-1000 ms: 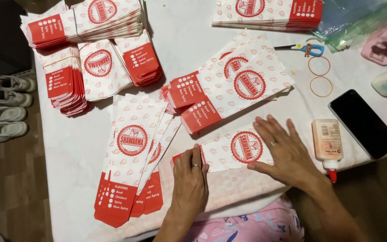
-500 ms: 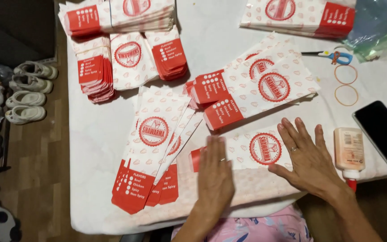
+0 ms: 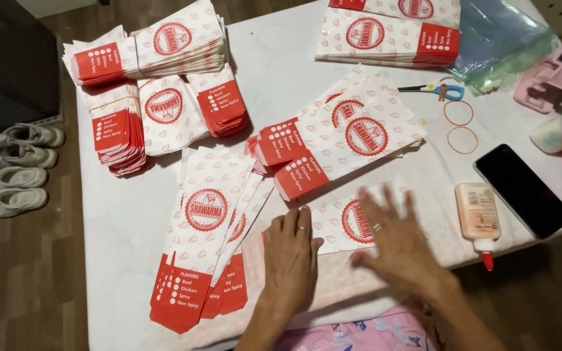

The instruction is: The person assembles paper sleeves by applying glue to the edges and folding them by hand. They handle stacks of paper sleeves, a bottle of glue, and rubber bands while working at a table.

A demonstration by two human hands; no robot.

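Flat on the white desk (image 3: pixel 131 221) at the near edge, about 6 o'clock: one printed paper bag (image 3: pixel 339 224), white with a red round emblem, lying sideways. Left hand (image 3: pixel 291 257) laid palm-down over its left end, fingers straight and close together, ring on one finger. Right hand (image 3: pixel 398 244) spread wide across the right half, blurred, fingers fanned toward 12 o'clock. Nothing pinched or lifted by either; both pressed flat on the paper.

Likely very light, thin and limp, so prone to sliding on the smooth desk and to creasing or tearing if tugged from one corner. Glued seams possibly still tacky, going by the glue bottle (image 3: pixel 478 218) with a red tip lying just at 3 o'clock of the right hand. Best handled by flat palms for pressing, and by a gentle pinch at a folded edge or the red-printed end for lifting.

At 9 o'clock of the left hand: a fanned pile of finished bags (image 3: pixel 206 240), red ends toward the near edge. At 12 o'clock: another loose stack (image 3: pixel 349 143). Toward 10 and 11 o'clock: banded bundles (image 3: pixel 154 84). At 1 o'clock: small scissors (image 3: pixel 440 90) and two rubber bands (image 3: pixel 460 127). At 3 o'clock: a dark phone (image 3: pixel 521 190). Off the desk at 9 o'clock: shoes (image 3: pixel 17 169) on a wooden floor.
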